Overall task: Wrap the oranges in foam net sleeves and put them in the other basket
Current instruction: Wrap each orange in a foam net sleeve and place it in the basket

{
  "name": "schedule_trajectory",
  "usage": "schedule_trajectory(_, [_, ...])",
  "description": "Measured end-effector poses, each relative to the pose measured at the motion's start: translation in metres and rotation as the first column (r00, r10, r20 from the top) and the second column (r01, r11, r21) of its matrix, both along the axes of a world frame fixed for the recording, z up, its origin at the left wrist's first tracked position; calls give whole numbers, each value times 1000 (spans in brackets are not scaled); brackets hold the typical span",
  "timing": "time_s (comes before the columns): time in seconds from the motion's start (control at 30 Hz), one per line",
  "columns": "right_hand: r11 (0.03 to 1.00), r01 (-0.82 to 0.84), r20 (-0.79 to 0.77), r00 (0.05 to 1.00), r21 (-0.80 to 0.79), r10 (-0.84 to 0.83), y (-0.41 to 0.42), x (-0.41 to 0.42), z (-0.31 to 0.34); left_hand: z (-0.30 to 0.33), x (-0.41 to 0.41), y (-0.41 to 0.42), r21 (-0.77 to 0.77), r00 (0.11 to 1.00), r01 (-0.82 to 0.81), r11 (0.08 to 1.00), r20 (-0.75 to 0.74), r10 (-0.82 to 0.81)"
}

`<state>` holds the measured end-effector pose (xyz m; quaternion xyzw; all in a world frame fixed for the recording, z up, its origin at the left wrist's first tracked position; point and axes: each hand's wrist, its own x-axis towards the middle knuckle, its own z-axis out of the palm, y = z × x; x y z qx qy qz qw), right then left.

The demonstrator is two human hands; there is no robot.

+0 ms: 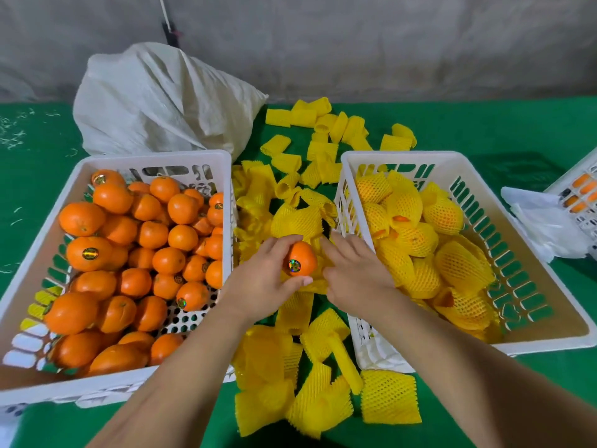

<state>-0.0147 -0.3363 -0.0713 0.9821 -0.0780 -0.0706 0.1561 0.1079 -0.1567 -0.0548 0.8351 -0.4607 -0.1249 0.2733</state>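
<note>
My left hand (263,279) grips a bare orange (302,258) with a shiny sticker, held over the pile of yellow foam net sleeves (303,221) between the two baskets. My right hand (358,270) lies just right of the orange, fingers stretched onto a yellow sleeve beneath it. The left white basket (155,158) holds several unwrapped oranges (151,234). The right white basket (523,250) holds several oranges wrapped in yellow sleeves (416,237).
More loose sleeves (389,399) lie on the green cloth near me and at the back (310,114). A white woven sack (158,98) sits behind the left basket. White plastic (546,221) and another basket's corner (581,189) lie at the far right.
</note>
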Motion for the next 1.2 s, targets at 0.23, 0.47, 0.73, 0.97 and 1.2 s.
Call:
schedule_trajectory(0.23, [940, 35, -651, 713, -339, -261, 9, 25, -16, 3, 2, 5, 47, 1000, -26, 999, -2, 26])
schedule_trajectory(0.47, [963, 265, -219, 944, 58, -246, 9, 32, 5, 3, 5, 4, -47, 997, -32, 998, -68, 29])
schedule_trajectory(0.73, [923, 79, 188, 969, 377, -161, 11, 20, 6, 3, 4, 5, -180, 989, -55, 982, -148, 28])
schedule_trajectory(0.97, [411, -82, 349, 689, 908, -635, 2, 13, 13, 6, 7, 8, -230, 927, -72, 971, -374, -20])
schedule_trajectory(1.2, [-683, -223, -282, 790, 695, -544, 1, 5, 23, 7, 11, 12, -278, 826, -7, 961, -543, -151])
